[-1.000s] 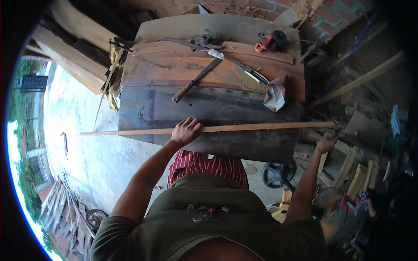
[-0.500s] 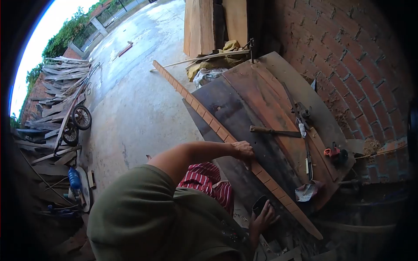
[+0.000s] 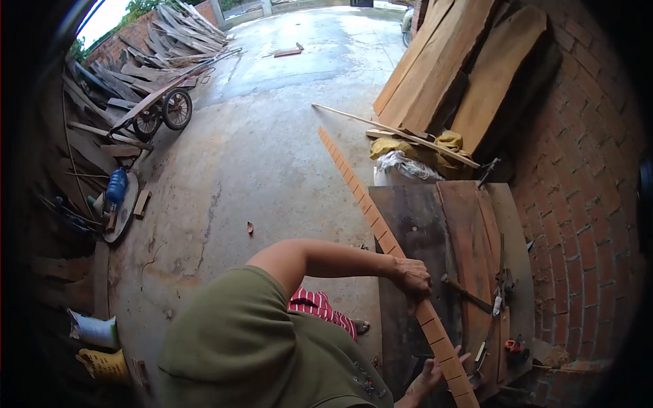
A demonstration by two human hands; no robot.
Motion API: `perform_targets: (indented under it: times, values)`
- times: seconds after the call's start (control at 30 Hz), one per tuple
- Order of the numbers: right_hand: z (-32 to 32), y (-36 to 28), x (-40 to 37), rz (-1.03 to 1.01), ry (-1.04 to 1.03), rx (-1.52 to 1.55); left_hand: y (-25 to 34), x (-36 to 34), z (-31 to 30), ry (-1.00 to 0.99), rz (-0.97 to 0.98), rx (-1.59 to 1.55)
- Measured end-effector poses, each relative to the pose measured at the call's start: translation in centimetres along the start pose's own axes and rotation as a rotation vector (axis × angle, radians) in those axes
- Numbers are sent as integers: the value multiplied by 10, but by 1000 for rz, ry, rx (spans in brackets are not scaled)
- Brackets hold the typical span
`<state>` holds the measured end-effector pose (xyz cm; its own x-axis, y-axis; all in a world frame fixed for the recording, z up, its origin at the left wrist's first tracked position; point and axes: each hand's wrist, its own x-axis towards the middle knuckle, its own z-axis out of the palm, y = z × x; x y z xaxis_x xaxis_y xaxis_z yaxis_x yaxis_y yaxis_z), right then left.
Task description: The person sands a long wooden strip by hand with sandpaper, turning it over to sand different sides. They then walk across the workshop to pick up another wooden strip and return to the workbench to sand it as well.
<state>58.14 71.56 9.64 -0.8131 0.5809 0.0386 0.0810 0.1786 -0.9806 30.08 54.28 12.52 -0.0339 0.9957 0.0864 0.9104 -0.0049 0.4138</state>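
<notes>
A long, narrow wooden strip (image 3: 383,234), marked with evenly spaced dark cross lines, slants from the floor side down over the dark workbench (image 3: 410,211). My left hand (image 3: 411,277) is wrapped around it near the middle, knuckles up. Lower down, my right hand (image 3: 427,382) is at the strip's near part, thumb on one side and fingertips showing past the other edge. By that thumb is a dark flat piece (image 3: 418,367), mostly hidden by the hand and strip. A wooden-handled tool (image 3: 466,294) lies on the bench to the right of my left hand.
More tools (image 3: 500,302) and an orange-and-black item (image 3: 515,350) lie along the bench's right side, beside a brick wall (image 3: 571,272). Tall planks (image 3: 435,64) lean at the back. A two-wheeled cart (image 3: 163,112), a blue bottle (image 3: 117,185) and sacks (image 3: 94,330) stand left.
The view has swung, showing more floor and the planks. My left hand still grips the strip. My right hand, earlier apart from the strip with the dark piece, is now at it.
</notes>
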Motion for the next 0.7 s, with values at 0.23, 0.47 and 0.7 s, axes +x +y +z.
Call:
perform_targets:
  times: [0.23,0.47,0.7]
  values:
    - [146,-125,21,178,-156,1038,-9,-174,-32,191,-316,-50]
    - [378,-166,-19,-103,-1020,930,20,-435,16,545,-759,-21]
    - [568,-209,-119,-178,-1624,662,85,-595,98,1040,-1412,4]
